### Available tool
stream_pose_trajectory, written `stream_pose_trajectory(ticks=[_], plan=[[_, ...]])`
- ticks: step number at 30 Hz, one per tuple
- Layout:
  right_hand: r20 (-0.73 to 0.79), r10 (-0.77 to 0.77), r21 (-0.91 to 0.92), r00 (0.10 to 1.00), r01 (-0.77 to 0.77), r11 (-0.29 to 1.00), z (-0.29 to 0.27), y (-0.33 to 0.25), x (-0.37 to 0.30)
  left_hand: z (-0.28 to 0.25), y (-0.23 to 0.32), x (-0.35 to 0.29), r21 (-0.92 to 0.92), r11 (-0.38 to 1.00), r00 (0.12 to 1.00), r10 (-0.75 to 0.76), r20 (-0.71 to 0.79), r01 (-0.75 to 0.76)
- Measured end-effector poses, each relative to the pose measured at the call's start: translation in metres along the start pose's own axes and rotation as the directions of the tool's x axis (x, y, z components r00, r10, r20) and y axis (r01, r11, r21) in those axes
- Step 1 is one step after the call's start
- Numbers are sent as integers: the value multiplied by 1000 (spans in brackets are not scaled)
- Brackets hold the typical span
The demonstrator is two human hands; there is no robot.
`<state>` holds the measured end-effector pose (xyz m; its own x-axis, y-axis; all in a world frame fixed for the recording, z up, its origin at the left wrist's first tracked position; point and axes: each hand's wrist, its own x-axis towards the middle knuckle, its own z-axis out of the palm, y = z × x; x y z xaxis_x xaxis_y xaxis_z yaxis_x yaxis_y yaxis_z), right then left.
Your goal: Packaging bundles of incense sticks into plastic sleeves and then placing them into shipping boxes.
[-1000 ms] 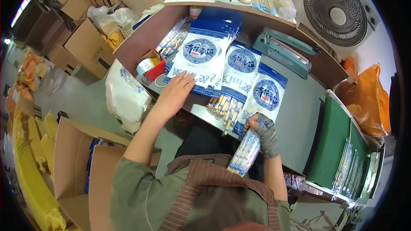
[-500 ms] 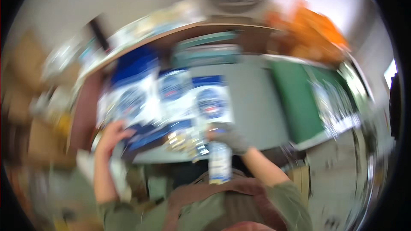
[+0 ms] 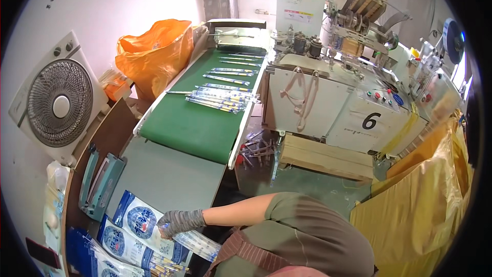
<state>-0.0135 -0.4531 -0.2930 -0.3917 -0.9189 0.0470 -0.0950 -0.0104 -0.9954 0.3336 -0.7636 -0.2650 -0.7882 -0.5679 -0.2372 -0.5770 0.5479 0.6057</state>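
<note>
My right hand (image 3: pixel 177 224), in a grey fingerless glove, is closed around one end of a bundle of slim wrapped sticks (image 3: pixel 200 245) in clear film with blue and yellow print. What is inside the wrappers I cannot make out. Under and beside this hand lie flat white-and-blue printed bags (image 3: pixel 140 219), several of them overlapping on the grey tabletop (image 3: pixel 159 166). More loose wrapped sticks (image 3: pixel 166 266) lie near the lower edge, next to the bags. My left hand is out of the picture.
A green conveyor belt (image 3: pixel 189 125) carries several wrapped sticks (image 3: pixel 220 97). Beside it stand a packing machine (image 3: pixel 312 97), an orange bag (image 3: pixel 154 54) and a yellow sack (image 3: pixel 410 215). A teal bag sealer (image 3: pixel 102 184) and a fan (image 3: pixel 60 105) are on the left. Sticks litter the floor.
The view has swung right, bringing the belt and machine into sight. My left hand has left the picture. My right hand still has the bundle by the bags.
</note>
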Motion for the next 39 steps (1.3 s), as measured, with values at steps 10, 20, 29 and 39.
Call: stream_pose_trajectory(ticks=[10, 20, 29, 39], plan=[[4, 9, 66, 1000, -10, 998, -3, -7, -6, 63, 7, -52, 526, 803, 858, 454, -240, -278], [9, -33, 43, 999, 33, 999, 3, -3, -8, 17, -77, 17, 311, 30, 34, 999, 6, -950], [-22, 34, -38, 999, -35, 999, 11, -11, -11, 19, -4, -13, -330, 933, 949, -224, -220, 144], [7, 11, 38, 1000, -11, 999, -5, -8, -22, -18, 28, 19, 298, 951, 902, 201, -381, -86]])
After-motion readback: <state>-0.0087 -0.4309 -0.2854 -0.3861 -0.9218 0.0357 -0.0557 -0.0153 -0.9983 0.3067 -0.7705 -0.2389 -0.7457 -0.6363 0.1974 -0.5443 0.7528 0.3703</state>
